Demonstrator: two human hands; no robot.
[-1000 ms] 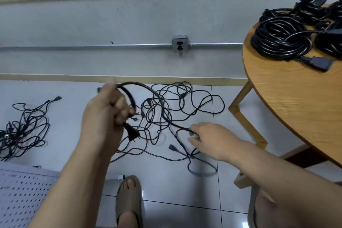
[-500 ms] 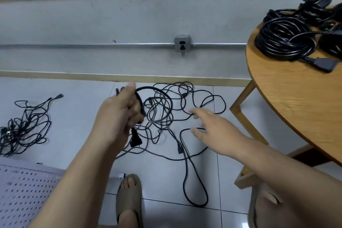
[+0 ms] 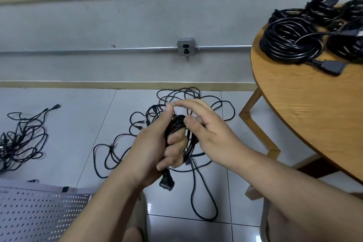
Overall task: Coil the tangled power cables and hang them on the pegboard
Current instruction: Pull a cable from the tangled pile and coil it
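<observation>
My left hand (image 3: pixel 157 143) grips a small coil of black power cable (image 3: pixel 176 125), fingers curled round the loops, and the cable's plug (image 3: pixel 167 181) hangs below the fist. My right hand (image 3: pixel 208 129) is right beside it, thumb and fingers bent around the coil's right side, laying cable onto it. The rest of that cable trails down to the tangled pile (image 3: pixel 137 135) on the floor tiles. A white perforated pegboard (image 3: pixel 39 214) lies flat at the bottom left.
A second tangle of black cables (image 3: pixel 21 139) lies on the floor at the left. Several coiled cables (image 3: pixel 290 43) sit on the round wooden table (image 3: pixel 306 116) at the right. A wall socket (image 3: pixel 185 49) is mounted on the grey wall behind.
My right hand came up from the floor tangle to the left hand with cable in it. The left hand now holds several loops instead of one, and more slack lies toward me.
</observation>
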